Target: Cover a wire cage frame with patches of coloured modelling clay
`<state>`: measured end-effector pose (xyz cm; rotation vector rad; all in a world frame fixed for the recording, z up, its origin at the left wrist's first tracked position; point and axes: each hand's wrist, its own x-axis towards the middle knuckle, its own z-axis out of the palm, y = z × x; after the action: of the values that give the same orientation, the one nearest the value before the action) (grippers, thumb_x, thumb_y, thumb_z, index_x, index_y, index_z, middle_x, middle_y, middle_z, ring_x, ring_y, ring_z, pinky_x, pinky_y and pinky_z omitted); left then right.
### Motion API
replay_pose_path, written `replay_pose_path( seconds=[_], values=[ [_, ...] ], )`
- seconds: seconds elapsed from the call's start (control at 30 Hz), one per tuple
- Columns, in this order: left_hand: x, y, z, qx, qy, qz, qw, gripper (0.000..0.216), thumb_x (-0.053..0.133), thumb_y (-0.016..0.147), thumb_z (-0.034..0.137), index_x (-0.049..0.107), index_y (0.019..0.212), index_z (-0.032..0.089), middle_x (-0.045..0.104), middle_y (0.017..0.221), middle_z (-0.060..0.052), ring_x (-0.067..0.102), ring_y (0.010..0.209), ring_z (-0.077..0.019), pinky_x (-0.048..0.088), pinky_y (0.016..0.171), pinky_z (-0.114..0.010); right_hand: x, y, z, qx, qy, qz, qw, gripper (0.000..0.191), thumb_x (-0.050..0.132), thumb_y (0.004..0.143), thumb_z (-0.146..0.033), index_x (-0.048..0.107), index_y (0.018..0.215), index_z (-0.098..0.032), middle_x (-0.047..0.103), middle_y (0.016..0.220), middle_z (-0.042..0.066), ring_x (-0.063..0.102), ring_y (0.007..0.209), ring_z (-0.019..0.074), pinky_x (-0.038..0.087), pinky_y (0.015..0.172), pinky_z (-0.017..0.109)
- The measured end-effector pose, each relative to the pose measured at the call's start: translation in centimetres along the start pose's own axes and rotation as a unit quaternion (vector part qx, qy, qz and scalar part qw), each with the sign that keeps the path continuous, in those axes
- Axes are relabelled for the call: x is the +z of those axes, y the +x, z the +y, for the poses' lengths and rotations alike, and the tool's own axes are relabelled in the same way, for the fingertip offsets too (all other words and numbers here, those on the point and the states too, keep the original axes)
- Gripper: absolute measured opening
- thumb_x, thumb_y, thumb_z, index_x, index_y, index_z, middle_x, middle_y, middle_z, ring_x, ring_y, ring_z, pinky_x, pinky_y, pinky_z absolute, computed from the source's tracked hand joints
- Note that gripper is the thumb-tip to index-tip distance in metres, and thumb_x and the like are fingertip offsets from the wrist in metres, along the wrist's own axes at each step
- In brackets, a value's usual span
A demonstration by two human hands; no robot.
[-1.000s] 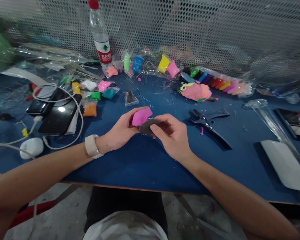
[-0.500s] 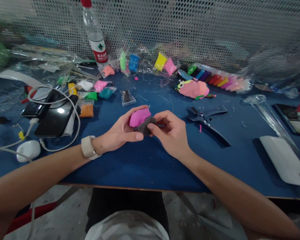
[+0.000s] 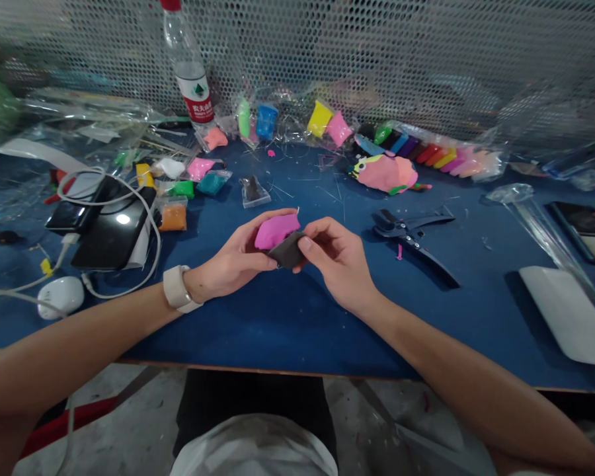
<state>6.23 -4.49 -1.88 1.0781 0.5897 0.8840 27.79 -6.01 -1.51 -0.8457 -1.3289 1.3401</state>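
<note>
Above the middle of the blue table (image 3: 287, 317), my left hand (image 3: 233, 261) cups a magenta lump of clay (image 3: 276, 231), fingers curled round it. A dark grey flat piece of clay (image 3: 287, 251) lies against the underside of the magenta lump. My right hand (image 3: 340, 264) pinches that grey piece between thumb and fingers. Both hands meet at the two pieces. A white watch sits on my left wrist.
A pink clay fish figure (image 3: 384, 173) lies behind the hands, black pliers (image 3: 411, 231) to the right. Small bags of coloured clay (image 3: 198, 178), a row of clay sticks (image 3: 426, 157), a water bottle (image 3: 188, 66), phones with cables (image 3: 109, 225), a white mouse (image 3: 62, 296) and a white device (image 3: 565, 314) surround the area.
The right hand has pressed the grey piece closer under the magenta lump, and its fingers have shifted along it. Both hands stayed in the same place.
</note>
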Motion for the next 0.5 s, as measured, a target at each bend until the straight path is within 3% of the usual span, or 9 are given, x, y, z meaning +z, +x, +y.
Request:
replay_pose_path(
  seconds=[0.2, 0.5],
  values=[
    [-0.42, 0.00, -0.40, 0.036, -0.026, -0.038, 0.998, 0.075, 0.090, 0.079, 0.012, 0.072, 0.150, 0.027, 0.075, 0.129, -0.008, 0.074, 0.101, -0.0208, 0.064, 0.090, -0.033, -0.07, 0.18, 0.34, 0.030, 0.066, -0.010, 0.997, 0.044, 0.104, 0.084, -0.053, 0.076, 0.097, -0.022, 0.076, 0.084, -0.002, 0.073, 0.067, 0.0133, 0.069, 0.061, 0.028],
    [-0.21, 0.13, -0.58, 0.065, 0.008, 0.002, 0.998, 0.059, 0.103, 0.082, 0.038, 0.078, 0.135, 0.026, 0.068, 0.121, -0.006, 0.066, 0.095, -0.0162, 0.062, 0.081, -0.026, 0.29, -0.30, 0.14, -0.047, -0.011, 0.023, 0.999, 0.040, 0.103, 0.085, -0.052, 0.078, 0.091, -0.022, 0.073, 0.080, -0.002, 0.071, 0.065, 0.0127, 0.068, 0.059, 0.027]
  ],
)
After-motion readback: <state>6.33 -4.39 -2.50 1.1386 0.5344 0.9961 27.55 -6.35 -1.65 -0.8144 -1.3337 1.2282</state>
